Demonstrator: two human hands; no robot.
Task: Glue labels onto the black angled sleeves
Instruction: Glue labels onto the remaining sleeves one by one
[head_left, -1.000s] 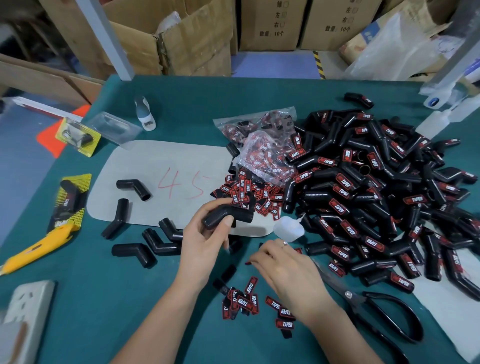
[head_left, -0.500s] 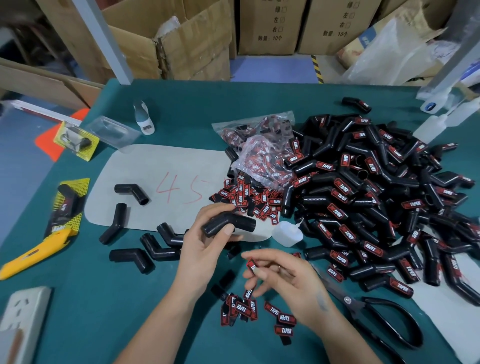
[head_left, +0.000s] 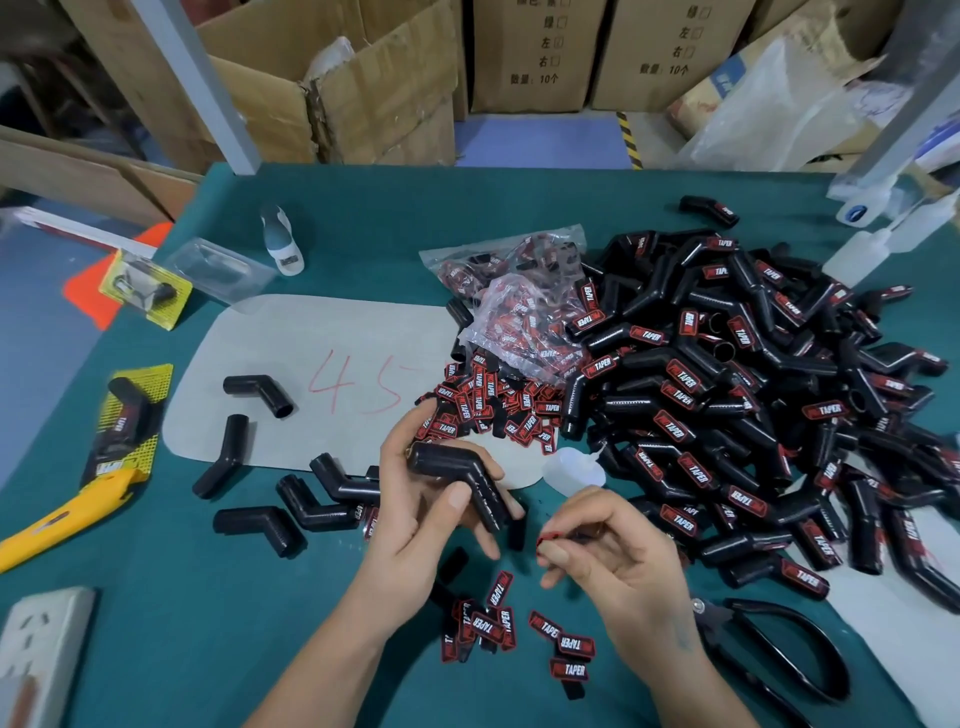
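Note:
My left hand (head_left: 415, 525) grips a black angled sleeve (head_left: 457, 475) above the green table, its bend pointing up. My right hand (head_left: 613, 556) pinches a small red and black label (head_left: 549, 539) between thumb and fingers, just right of the sleeve. Loose labels (head_left: 498, 623) lie on the table below my hands, and more labels (head_left: 488, 405) are heaped beyond. A big pile of labelled sleeves (head_left: 753, 405) fills the right side. Several bare sleeves (head_left: 317, 499) lie to the left. A small glue bottle (head_left: 574, 470) lies just beyond my right hand.
Black scissors (head_left: 779, 654) lie at the lower right. A yellow utility knife (head_left: 62, 512) and a white socket strip (head_left: 36, 654) sit at the left edge. A grey sheet (head_left: 311, 353) marked 45 and plastic bags of labels (head_left: 519, 312) lie mid-table. Cardboard boxes stand behind.
My right hand picked a label off the table and lifted it toward the sleeve. My left hand turned the sleeve so one leg points down and right.

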